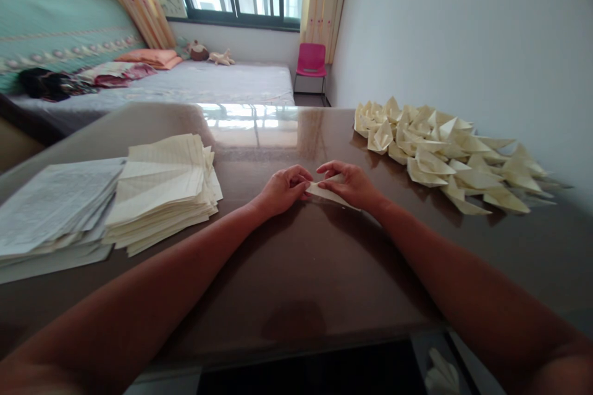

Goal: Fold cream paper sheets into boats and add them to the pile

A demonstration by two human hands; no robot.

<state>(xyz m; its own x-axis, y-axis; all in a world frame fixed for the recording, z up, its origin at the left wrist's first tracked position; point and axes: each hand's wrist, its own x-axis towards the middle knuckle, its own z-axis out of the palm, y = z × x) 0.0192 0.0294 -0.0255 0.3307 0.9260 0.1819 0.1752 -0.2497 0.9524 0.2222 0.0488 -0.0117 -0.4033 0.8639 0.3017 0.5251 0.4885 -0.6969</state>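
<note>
A small piece of folded cream paper is held between my two hands, just above the middle of the brown table. My left hand pinches its left end between thumb and fingers. On the other side, my right hand grips the right part, its thumb lying along the near face. My fingers cover part of the paper, so its full shape is hidden. To the right lies a large cluster of folded paper boats. A thick stack of lined cream sheets is at the left.
Printed sheets lie left of the lined stack. The glossy brown table ends close to me, and a white wall runs along its right. Beyond the table are a bed and a pink chair.
</note>
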